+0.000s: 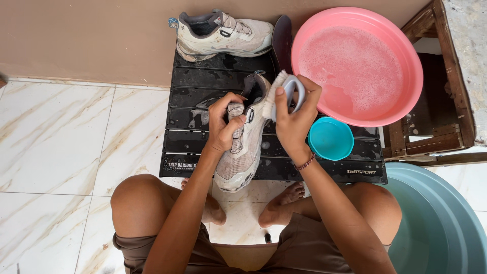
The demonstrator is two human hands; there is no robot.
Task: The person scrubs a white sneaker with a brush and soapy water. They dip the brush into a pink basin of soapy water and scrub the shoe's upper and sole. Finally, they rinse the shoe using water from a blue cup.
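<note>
Shoe [242, 147] scrubbed, pink basin [406, 45] of suds, small teal bowl [331, 138]

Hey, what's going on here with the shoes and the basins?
A person crouches over a black slatted table. The left hand holds a pale sneaker by its upper, and the right hand presses a white scrub brush against its side. A second sneaker, a pink basin of soapy water and a small teal bowl sit nearby.

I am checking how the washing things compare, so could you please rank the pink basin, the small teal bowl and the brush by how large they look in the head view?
1. pink basin, by far the largest
2. teal bowl
3. brush, partly hidden by the right hand
</note>
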